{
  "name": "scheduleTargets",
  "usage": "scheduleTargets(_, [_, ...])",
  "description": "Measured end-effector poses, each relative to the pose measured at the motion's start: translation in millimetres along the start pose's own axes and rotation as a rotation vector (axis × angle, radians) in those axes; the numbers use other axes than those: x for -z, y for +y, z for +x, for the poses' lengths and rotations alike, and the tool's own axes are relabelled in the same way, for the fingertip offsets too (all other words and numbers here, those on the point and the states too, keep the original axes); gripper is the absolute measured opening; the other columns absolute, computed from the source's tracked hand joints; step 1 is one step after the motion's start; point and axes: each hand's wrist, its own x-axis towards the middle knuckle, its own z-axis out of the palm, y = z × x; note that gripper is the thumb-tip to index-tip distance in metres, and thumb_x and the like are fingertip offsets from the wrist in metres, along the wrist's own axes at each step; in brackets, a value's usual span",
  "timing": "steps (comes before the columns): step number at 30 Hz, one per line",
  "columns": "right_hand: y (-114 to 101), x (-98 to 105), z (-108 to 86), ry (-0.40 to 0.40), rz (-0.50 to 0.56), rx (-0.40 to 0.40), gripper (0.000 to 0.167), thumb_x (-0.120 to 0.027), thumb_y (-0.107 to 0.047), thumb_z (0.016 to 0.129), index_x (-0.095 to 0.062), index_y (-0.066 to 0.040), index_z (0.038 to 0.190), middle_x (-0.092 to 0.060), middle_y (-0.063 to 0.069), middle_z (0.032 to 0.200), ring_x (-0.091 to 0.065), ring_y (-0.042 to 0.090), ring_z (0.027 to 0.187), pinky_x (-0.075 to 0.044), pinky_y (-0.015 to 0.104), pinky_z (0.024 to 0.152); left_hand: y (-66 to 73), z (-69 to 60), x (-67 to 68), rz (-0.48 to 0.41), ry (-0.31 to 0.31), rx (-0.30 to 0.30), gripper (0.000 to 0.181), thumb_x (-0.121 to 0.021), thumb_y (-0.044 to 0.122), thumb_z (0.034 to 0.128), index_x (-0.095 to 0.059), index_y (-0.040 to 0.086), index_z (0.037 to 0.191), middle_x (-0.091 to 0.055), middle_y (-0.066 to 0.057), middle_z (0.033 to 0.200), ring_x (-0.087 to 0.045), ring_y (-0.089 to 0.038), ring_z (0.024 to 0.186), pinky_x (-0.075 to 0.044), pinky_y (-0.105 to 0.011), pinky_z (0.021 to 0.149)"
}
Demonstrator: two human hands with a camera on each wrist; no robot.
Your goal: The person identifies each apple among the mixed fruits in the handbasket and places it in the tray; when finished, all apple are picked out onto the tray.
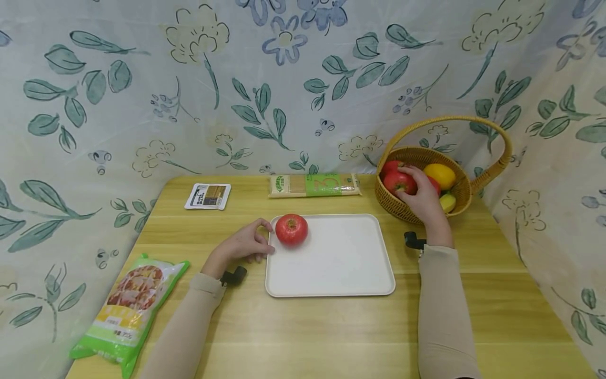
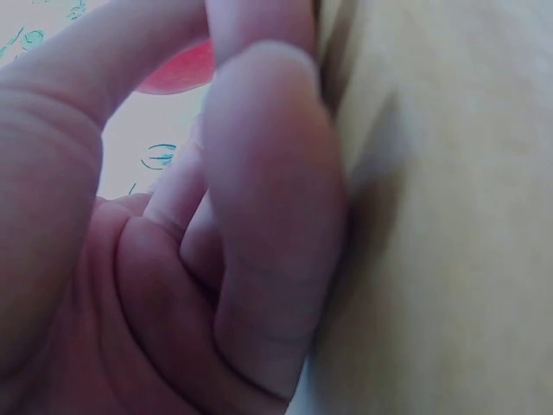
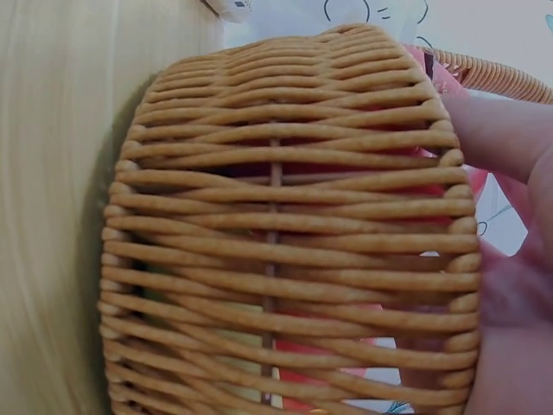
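I saw plain beige L sleeve (image 1: 182, 329) & matching R sleeve (image 1: 445, 310), both long, w/ small blk wrist cam (image 1: 234, 276) nr each cuff (image 1: 206, 284).

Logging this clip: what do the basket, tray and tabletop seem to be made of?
Basket: wicker or a plastic imitation, tan with a slight sheen; interlaced round strands show up close.
Tray: likely plastic, white and smooth, with a thin raised rim.
Tabletop: wood or wood-look laminate, yellowish with a soft sheen and streaked grain; which one stays open.
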Motion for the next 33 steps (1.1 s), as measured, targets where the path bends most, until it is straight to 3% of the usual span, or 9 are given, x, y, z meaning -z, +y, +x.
scheduleTargets(10, [-2.9, -0.4, 2.5, 0.074, -0.052, -0.017, 0.062, -0.075, -0.014, 0.099, -0.051, -0.021, 0.157, -0.034, 0.016, 0.172, -0.032, 0.049, 0.156, -0.024, 0.070, 0.127, -0.4, 0.5, -0.2, -0.003, 0.004, -0.004, 0.062, -0.085, 0.022, 0.0914, -0.044, 0.011, 0.137, -0.069, -0.004, 0.075, -0.060, -0.015, 0.057, -0.048, -0.025, 0.052])
scheduleTargets(15, [-3.9, -2.3, 0.6, 0.120, -0.017, -0.024, 0.064, -0.078, -0.020, 0.098, -0.052, -0.025, 0.157, -0.036, 0.014, 0.172, -0.034, 0.048, 0.156, -0.026, 0.069, 0.127, -0.3, 0.5, -0.4, -0.001, 0.004, -0.012, 0.061, -0.085, 0.022, 0.0913, -0.045, 0.011, 0.136, -0.069, -0.004, 0.074, -0.060, -0.015, 0.056, -0.048, -0.025, 0.051])
scheduleTargets(19, [-2.9, -0.5, -2.7, 0.162, 0.070, -0.037, 0.067, -0.080, -0.028, 0.097, -0.051, -0.030, 0.158, -0.040, 0.012, 0.170, -0.041, 0.043, 0.152, -0.034, 0.062, 0.126, -0.8, 0.8, -0.4, 0.001, 0.005, -0.015, 0.061, -0.085, 0.022, 0.0912, -0.045, 0.011, 0.136, -0.068, -0.004, 0.073, -0.060, -0.015, 0.056, -0.048, -0.025, 0.051])
scheduleTargets(23, [-2.8, 5.2, -6.6, 0.205, 0.190, -0.096, 0.068, -0.081, -0.034, 0.095, -0.052, -0.038, 0.156, -0.048, 0.009, 0.165, -0.051, 0.028, 0.138, -0.045, 0.042, 0.119, -1.5, 1.0, -0.5, 0.002, 0.007, -0.012, 0.061, -0.085, 0.022, 0.0911, -0.045, 0.011, 0.136, -0.068, -0.004, 0.073, -0.059, -0.015, 0.056, -0.048, -0.025, 0.051])
scheduleTargets(27, [-7.2, 11.4, -9.0, 0.225, 0.360, -0.147, 0.068, -0.082, -0.030, 0.094, -0.053, -0.040, 0.154, -0.048, 0.005, 0.164, -0.050, 0.015, 0.135, -0.042, 0.027, 0.121, -1.2, 0.7, -0.6, 0.003, 0.011, -0.017, 0.061, -0.085, 0.022, 0.0910, -0.045, 0.011, 0.136, -0.067, -0.004, 0.072, -0.059, -0.015, 0.056, -0.048, -0.025, 0.051])
scheduleTargets(30, [-11.7, 14.6, -9.8, 0.230, 0.484, -0.152, 0.068, -0.083, -0.022, 0.094, -0.054, -0.037, 0.154, -0.044, 0.003, 0.167, -0.047, 0.014, 0.144, -0.036, 0.026, 0.126, -1.4, 0.9, -0.8, 0.006, 0.013, -0.023, 0.061, -0.085, 0.022, 0.0912, -0.045, 0.010, 0.136, -0.067, -0.004, 0.072, -0.058, -0.015, 0.055, -0.048, -0.025, 0.051])
scheduleTargets(33, [-17.0, 17.0, -11.9, 0.239, 0.602, -0.146, 0.070, -0.084, -0.015, 0.092, -0.056, -0.034, 0.153, -0.044, 0.001, 0.167, -0.044, 0.016, 0.148, -0.037, 0.022, 0.124, -1.9, 1.3, -1.2, 0.008, 0.015, -0.023, 0.060, -0.085, 0.023, 0.0910, -0.046, 0.011, 0.135, -0.067, -0.004, 0.072, -0.058, -0.015, 0.055, -0.048, -0.025, 0.051])
